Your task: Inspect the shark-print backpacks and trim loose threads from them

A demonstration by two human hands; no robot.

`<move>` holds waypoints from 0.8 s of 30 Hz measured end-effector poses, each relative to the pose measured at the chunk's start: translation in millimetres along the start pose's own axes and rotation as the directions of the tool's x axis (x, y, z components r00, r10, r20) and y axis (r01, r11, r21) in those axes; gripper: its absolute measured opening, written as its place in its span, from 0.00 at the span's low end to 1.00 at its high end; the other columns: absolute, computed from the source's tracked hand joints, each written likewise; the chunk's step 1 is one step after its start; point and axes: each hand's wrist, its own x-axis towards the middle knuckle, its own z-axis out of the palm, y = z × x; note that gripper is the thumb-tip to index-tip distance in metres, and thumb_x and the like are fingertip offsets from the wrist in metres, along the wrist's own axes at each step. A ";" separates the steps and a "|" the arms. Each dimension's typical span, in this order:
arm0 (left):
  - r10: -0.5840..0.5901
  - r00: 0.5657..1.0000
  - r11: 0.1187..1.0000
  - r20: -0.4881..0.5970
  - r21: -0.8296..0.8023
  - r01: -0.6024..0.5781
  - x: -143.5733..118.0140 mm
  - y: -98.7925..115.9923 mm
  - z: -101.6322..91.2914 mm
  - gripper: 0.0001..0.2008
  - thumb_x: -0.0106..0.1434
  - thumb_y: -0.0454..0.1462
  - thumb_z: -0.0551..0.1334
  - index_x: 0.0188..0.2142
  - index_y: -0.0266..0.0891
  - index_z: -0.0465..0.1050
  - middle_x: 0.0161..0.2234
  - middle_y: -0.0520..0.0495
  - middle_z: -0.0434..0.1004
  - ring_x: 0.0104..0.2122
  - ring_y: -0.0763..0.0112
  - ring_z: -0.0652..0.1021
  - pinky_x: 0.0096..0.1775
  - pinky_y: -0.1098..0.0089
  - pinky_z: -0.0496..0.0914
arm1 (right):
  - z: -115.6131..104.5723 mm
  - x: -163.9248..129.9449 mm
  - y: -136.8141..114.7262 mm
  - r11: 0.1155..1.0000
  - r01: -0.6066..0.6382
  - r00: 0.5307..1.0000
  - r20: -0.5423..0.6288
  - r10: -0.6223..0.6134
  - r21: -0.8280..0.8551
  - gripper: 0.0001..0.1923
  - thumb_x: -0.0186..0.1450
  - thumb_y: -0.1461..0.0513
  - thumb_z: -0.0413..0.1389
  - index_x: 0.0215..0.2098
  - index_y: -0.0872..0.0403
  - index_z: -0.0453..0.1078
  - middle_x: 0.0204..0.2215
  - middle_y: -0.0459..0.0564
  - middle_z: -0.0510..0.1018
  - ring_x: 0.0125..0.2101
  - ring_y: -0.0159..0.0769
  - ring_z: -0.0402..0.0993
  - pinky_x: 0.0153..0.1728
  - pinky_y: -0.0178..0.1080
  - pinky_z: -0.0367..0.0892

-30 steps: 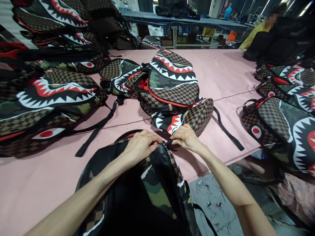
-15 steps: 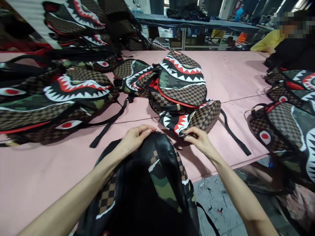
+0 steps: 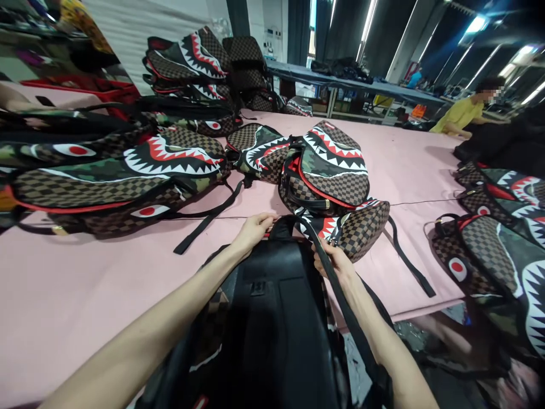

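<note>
Backpack (image 3: 272, 318) lies back-panel up at the near edge of the pink table (image 3: 85, 284), its lower part hanging over the edge toward me. Black padded panel faces the camera; checkered and camo sides show at the margins.

My left hand (image 3: 254, 230) is closed on the top rim of the bag, fingers curled over the far edge where a bit of red lining shows. My right hand (image 3: 336, 262) sits at the bag's right shoulder, closed around the black shoulder strap (image 3: 340, 295), which runs from the top of the bag down along my forearm.

Step in hand, as I judge it: checking or dressing the top and strap of this bag while it is pinned at the rim. The next move would call for keeping the left grip firm on the rim so the bag does not slide off the edge, and working the strap free of twists with the right.

Around it: a heap of shark-mouth backpacks (image 3: 332, 170) mid-table, touching my bag's top; a longer stack (image 3: 128, 176) along the left edge; more bags (image 3: 502, 255) at the right edge. A person in yellow (image 3: 462, 113) sits at the far right corner.
</note>
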 end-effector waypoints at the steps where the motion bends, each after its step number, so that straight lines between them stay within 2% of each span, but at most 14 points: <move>1: 0.036 0.999 0.999 0.018 0.005 -0.036 5.8 1.1 1.8 0.25 0.55 0.48 0.55 0.45 0.33 0.71 0.42 0.40 0.77 0.41 0.61 0.76 0.44 0.61 0.69 | -2.4 7.8 -5.3 0.995 -0.072 0.997 0.015 0.071 0.063 0.04 0.57 0.64 0.58 0.28 0.56 0.67 0.18 0.40 0.69 0.11 0.22 0.54 0.12 0.27 0.53; 3: 0.113 0.991 0.993 0.066 0.015 -0.114 18.5 5.0 6.2 0.26 0.55 0.49 0.57 0.47 0.34 0.71 0.47 0.42 0.75 0.46 0.60 0.73 0.50 0.62 0.65 | -6.0 16.6 -10.3 0.970 -0.190 0.982 0.031 0.187 0.153 0.02 0.59 0.67 0.55 0.29 0.57 0.66 0.17 0.40 0.68 0.10 0.19 0.49 0.10 0.25 0.49; 6: 0.214 0.958 0.974 0.191 0.029 -0.223 37.8 12.2 14.0 0.25 0.54 0.49 0.58 0.46 0.37 0.73 0.49 0.44 0.74 0.50 0.62 0.71 0.53 0.66 0.60 | -9.8 20.4 -9.0 0.955 -0.229 0.973 0.019 0.230 0.189 0.04 0.61 0.70 0.51 0.31 0.58 0.65 0.18 0.39 0.68 0.09 0.17 0.47 0.09 0.23 0.47; 9: 0.256 0.907 0.956 0.333 0.051 -0.288 51.8 15.8 21.0 0.22 0.54 0.49 0.58 0.40 0.37 0.76 0.43 0.45 0.78 0.45 0.63 0.74 0.49 0.69 0.63 | -11.9 23.5 -6.3 0.930 -0.269 0.961 0.008 0.276 0.250 0.07 0.62 0.71 0.49 0.35 0.58 0.66 0.18 0.39 0.68 0.09 0.18 0.47 0.09 0.23 0.46; 11: 0.264 0.884 0.942 0.385 0.096 -0.322 55.7 16.1 24.9 0.20 0.55 0.49 0.56 0.36 0.37 0.77 0.37 0.48 0.79 0.39 0.65 0.75 0.43 0.71 0.65 | -12.1 25.4 -6.4 0.925 -0.291 0.955 0.018 0.295 0.247 0.08 0.62 0.71 0.49 0.37 0.58 0.67 0.17 0.39 0.67 0.09 0.18 0.46 0.08 0.23 0.46; 13: 0.262 0.888 0.928 0.377 0.154 -0.340 55.5 16.4 28.1 0.19 0.56 0.48 0.55 0.29 0.37 0.76 0.29 0.50 0.77 0.32 0.69 0.73 0.35 0.72 0.64 | -11.8 24.1 -8.6 0.936 -0.303 0.952 0.025 0.304 0.178 0.06 0.62 0.70 0.50 0.37 0.59 0.67 0.16 0.39 0.68 0.09 0.18 0.46 0.08 0.23 0.45; 15: 0.247 0.913 0.926 0.324 0.199 -0.321 53.2 18.2 30.7 0.19 0.56 0.49 0.54 0.20 0.37 0.70 0.20 0.53 0.69 0.24 0.72 0.68 0.28 0.73 0.60 | -12.1 16.8 -12.7 0.961 -0.276 0.961 0.007 0.276 0.030 0.04 0.62 0.65 0.53 0.34 0.60 0.68 0.16 0.41 0.70 0.09 0.17 0.47 0.08 0.23 0.46; 17: 0.224 0.931 0.925 0.288 0.239 -0.296 51.0 21.8 32.8 0.21 0.55 0.49 0.55 0.14 0.38 0.61 0.15 0.55 0.59 0.20 0.75 0.61 0.24 0.73 0.53 | -14.0 3.2 -17.8 0.968 -0.207 0.978 -0.005 0.209 -0.145 0.13 0.62 0.57 0.55 0.32 0.61 0.69 0.17 0.46 0.73 0.09 0.19 0.53 0.09 0.24 0.50; 20: 0.182 0.942 0.923 0.281 0.283 -0.262 50.4 28.0 35.0 0.23 0.52 0.50 0.57 0.12 0.39 0.52 0.13 0.57 0.48 0.17 0.78 0.54 0.22 0.72 0.47 | -19.8 -22.6 -23.5 0.946 -0.128 0.991 0.004 0.135 -0.299 0.24 0.61 0.47 0.53 0.33 0.63 0.71 0.20 0.53 0.77 0.14 0.26 0.65 0.14 0.28 0.61; 22: 0.150 0.946 0.922 0.288 0.304 -0.239 51.5 30.5 35.9 0.25 0.50 0.51 0.58 0.11 0.40 0.49 0.13 0.57 0.45 0.17 0.78 0.51 0.22 0.71 0.45 | -24.7 -37.2 -24.0 0.934 -0.140 0.990 -0.030 0.138 -0.329 0.24 0.59 0.48 0.55 0.37 0.62 0.71 0.24 0.54 0.79 0.17 0.27 0.69 0.16 0.28 0.64; 24: 0.118 0.948 0.923 0.294 0.318 -0.214 53.0 30.7 36.3 0.25 0.49 0.51 0.59 0.11 0.40 0.50 0.13 0.57 0.46 0.17 0.78 0.52 0.22 0.71 0.45 | -29.2 -46.8 -21.7 0.932 -0.163 0.985 -0.116 0.132 -0.324 0.20 0.57 0.51 0.58 0.38 0.60 0.72 0.25 0.52 0.79 0.18 0.29 0.71 0.16 0.28 0.65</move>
